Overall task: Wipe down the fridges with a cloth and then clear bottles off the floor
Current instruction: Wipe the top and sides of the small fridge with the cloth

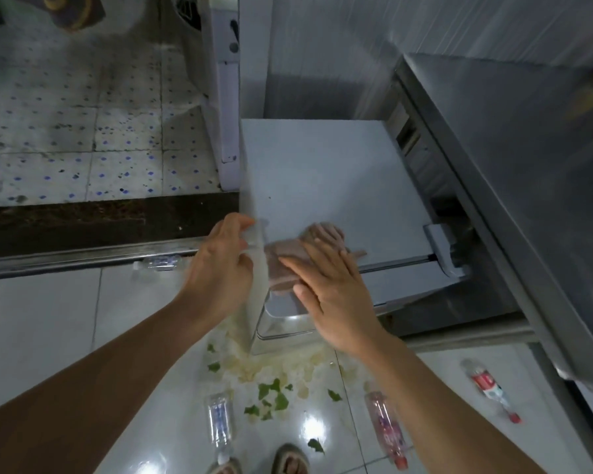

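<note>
I look down on the top of a small white fridge (322, 165). A pinkish-brown cloth (288, 254) lies near its front left corner. My right hand (329, 289) presses flat on the cloth with straight fingers. My left hand (220, 265) grips the fridge's left top edge, thumb on top. Plastic bottles lie on the white floor: a clear one with a blue label (218, 424), one with a pink label (387, 429), one with a red label (490, 388), and a clear one (158, 263) by the metal door rail.
A tall stainless-steel fridge (514, 186) stands to the right, close against the white one. Green leaf scraps and pale peelings (271, 374) litter the floor in front. My sandalled feet (288, 460) show at the bottom. A spotted tile floor (83, 138) lies beyond the threshold.
</note>
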A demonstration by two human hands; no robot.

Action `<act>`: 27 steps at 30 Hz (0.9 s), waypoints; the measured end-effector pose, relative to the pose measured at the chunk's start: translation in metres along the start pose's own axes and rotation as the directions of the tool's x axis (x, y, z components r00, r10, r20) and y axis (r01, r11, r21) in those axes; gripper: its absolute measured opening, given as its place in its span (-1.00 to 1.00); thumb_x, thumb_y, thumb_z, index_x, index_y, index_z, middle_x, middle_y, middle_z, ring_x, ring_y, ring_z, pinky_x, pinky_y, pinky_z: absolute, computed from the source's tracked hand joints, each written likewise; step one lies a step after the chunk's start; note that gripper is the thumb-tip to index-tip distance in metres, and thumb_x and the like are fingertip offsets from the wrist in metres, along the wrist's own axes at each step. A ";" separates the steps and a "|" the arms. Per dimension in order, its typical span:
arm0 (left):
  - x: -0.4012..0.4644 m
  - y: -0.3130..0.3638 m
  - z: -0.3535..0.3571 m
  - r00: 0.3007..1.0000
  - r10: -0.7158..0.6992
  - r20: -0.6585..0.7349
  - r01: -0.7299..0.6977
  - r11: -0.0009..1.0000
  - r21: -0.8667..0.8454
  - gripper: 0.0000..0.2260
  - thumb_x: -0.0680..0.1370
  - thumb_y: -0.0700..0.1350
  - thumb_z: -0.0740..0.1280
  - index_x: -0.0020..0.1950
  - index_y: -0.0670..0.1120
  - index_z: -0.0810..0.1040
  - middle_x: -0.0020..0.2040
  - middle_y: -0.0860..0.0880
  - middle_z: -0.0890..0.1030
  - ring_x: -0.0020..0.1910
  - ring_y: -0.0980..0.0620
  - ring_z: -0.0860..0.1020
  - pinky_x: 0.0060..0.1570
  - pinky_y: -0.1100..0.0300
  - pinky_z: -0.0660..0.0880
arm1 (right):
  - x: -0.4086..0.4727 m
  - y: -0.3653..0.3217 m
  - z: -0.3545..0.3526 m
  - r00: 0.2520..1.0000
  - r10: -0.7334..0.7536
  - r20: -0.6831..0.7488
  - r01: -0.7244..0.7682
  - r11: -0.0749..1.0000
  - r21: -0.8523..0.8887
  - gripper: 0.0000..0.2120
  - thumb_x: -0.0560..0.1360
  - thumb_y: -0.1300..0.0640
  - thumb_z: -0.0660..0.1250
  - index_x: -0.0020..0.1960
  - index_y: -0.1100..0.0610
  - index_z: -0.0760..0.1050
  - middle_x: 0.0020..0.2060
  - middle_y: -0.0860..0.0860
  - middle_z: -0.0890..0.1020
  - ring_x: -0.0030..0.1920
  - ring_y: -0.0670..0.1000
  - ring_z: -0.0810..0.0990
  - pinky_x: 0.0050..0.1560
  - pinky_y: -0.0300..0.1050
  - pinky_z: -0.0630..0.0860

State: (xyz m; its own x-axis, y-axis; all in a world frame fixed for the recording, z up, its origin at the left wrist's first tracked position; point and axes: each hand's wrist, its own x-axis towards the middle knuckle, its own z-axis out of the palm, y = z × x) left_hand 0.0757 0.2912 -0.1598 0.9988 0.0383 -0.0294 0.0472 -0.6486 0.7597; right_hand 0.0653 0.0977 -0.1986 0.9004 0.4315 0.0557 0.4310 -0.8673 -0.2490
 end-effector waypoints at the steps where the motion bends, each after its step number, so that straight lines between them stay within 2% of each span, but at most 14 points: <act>1: -0.001 0.002 0.004 1.000 0.014 0.000 -0.014 1.000 0.002 -0.58 0.50 -0.35 0.23 0.32 -0.06 0.36 0.27 -0.02 0.47 0.11 0.14 0.44 0.01 0.19 0.41 | -0.003 0.017 -0.004 0.998 0.053 -0.026 -0.054 0.998 -0.035 -0.61 0.65 -0.06 -0.08 0.40 -0.05 0.32 0.44 0.02 0.33 0.48 0.14 0.22 0.50 0.13 0.07; 4: -0.005 0.007 0.018 0.998 0.061 0.032 -0.062 0.998 0.023 -0.61 0.51 -0.35 0.24 0.30 -0.07 0.37 0.24 -0.04 0.50 0.21 0.01 0.46 0.12 0.16 0.42 | -0.010 0.081 -0.021 0.968 0.244 -0.056 -0.250 0.958 -0.139 -0.49 0.62 -0.15 -0.18 0.48 -0.01 0.22 0.47 0.08 0.28 0.51 0.18 0.15 0.48 0.11 -0.06; 6: -0.010 0.009 0.028 0.995 0.092 0.044 -0.095 0.993 0.069 -0.61 0.49 -0.36 0.25 0.28 -0.09 0.39 0.22 -0.07 0.51 0.23 -0.05 0.46 0.17 0.11 0.40 | -0.015 0.114 -0.030 0.947 0.317 -0.055 -0.321 0.925 -0.205 -0.44 0.58 -0.15 -0.19 0.50 0.01 0.19 0.48 0.11 0.27 0.51 0.19 0.14 0.46 0.16 -0.02; 8: -0.016 0.011 0.036 0.995 0.093 0.033 -0.096 0.990 0.105 -0.64 0.48 -0.36 0.25 0.24 -0.09 0.41 0.20 -0.07 0.51 0.21 -0.08 0.46 0.18 0.06 0.40 | -0.018 0.121 -0.028 0.921 0.381 -0.087 -0.390 0.892 -0.228 -0.43 0.58 -0.16 -0.18 0.51 0.00 0.17 0.48 0.13 0.27 0.50 0.20 0.16 0.44 0.24 0.02; 11: -0.026 0.011 0.042 1.000 0.015 0.015 -0.017 0.991 0.133 -0.66 0.51 -0.32 0.22 0.23 -0.04 0.40 0.25 -0.05 0.46 0.22 -0.06 0.44 0.15 0.09 0.39 | -0.027 0.092 -0.010 0.858 0.465 -0.219 -0.498 0.857 -0.132 -0.45 0.60 -0.18 -0.15 0.49 0.01 0.22 0.45 0.15 0.32 0.48 0.22 0.22 0.44 0.30 0.06; 14: -0.035 0.011 0.045 1.000 -0.015 -0.009 0.016 0.991 0.135 -0.63 0.53 -0.32 0.18 0.27 0.00 0.37 0.30 -0.03 0.44 0.21 -0.04 0.45 0.02 0.18 0.38 | -0.046 0.050 0.006 0.877 0.374 -0.300 -0.391 0.920 0.004 -0.52 0.62 -0.11 -0.08 0.44 0.01 0.32 0.43 0.11 0.36 0.47 0.18 0.24 0.48 0.24 0.02; 17: -0.051 0.011 0.049 0.995 -0.012 -0.098 0.020 0.996 0.085 -0.61 0.50 -0.37 0.20 0.25 -0.03 0.40 0.21 0.00 0.50 0.04 -0.05 0.51 -0.09 0.23 0.38 | -0.056 0.008 0.015 0.931 0.241 -0.275 -0.219 0.970 0.111 -0.55 0.61 -0.08 -0.02 0.40 -0.02 0.41 0.44 0.03 0.36 0.51 0.11 0.18 0.50 0.21 -0.03; 20: -0.069 0.009 0.054 0.972 -0.048 -0.230 0.052 0.999 0.012 -0.64 0.48 -0.42 0.20 0.19 -0.08 0.41 0.06 0.03 0.55 0.00 0.04 0.54 -0.02 0.32 0.41 | -0.048 -0.025 0.018 0.970 0.098 -0.223 -0.058 0.982 0.180 -0.60 0.60 -0.06 0.04 0.36 -0.07 0.43 0.40 -0.02 0.40 0.51 0.08 0.17 0.49 0.20 -0.01; 22: -0.081 0.009 0.059 0.961 -0.065 -0.269 0.064 0.998 -0.014 -0.64 0.47 -0.44 0.21 0.21 -0.13 0.39 0.04 -0.02 0.58 0.02 0.01 0.56 0.05 0.16 0.48 | -0.043 -0.024 0.016 0.976 -0.038 -0.213 0.069 0.988 0.140 -0.64 0.56 0.00 0.17 0.34 -0.07 0.45 0.38 -0.01 0.43 0.49 0.10 0.21 0.49 0.18 0.02; 24: -0.090 0.012 0.064 0.953 -0.073 -0.293 0.074 0.997 -0.007 -0.61 0.46 -0.45 0.22 0.22 -0.13 0.38 0.07 -0.05 0.59 0.07 -0.04 0.57 0.12 0.04 0.49 | -0.046 -0.001 0.012 0.970 -0.156 -0.186 0.164 0.986 0.033 -0.58 0.49 0.10 0.27 0.34 -0.05 0.44 0.39 0.01 0.42 0.49 0.12 0.22 0.50 0.15 0.00; 27: -0.097 0.017 0.074 0.938 -0.097 -0.332 0.118 0.992 0.042 -0.61 0.46 -0.45 0.23 0.21 -0.10 0.39 0.12 -0.05 0.59 0.11 -0.08 0.56 0.10 0.05 0.46 | -0.063 0.053 0.000 0.980 -0.110 -0.164 0.105 0.994 -0.038 -0.47 0.44 0.14 0.25 0.40 -0.07 0.32 0.46 0.02 0.33 0.52 0.11 0.13 0.52 0.17 -0.08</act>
State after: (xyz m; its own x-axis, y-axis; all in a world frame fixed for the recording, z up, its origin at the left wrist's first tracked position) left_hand -0.0194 0.2199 -0.1921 0.9293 0.3513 0.1140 0.1648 -0.6707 0.7232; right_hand 0.0318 0.0242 -0.2154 0.8450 0.4775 0.2409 0.5252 -0.8260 -0.2048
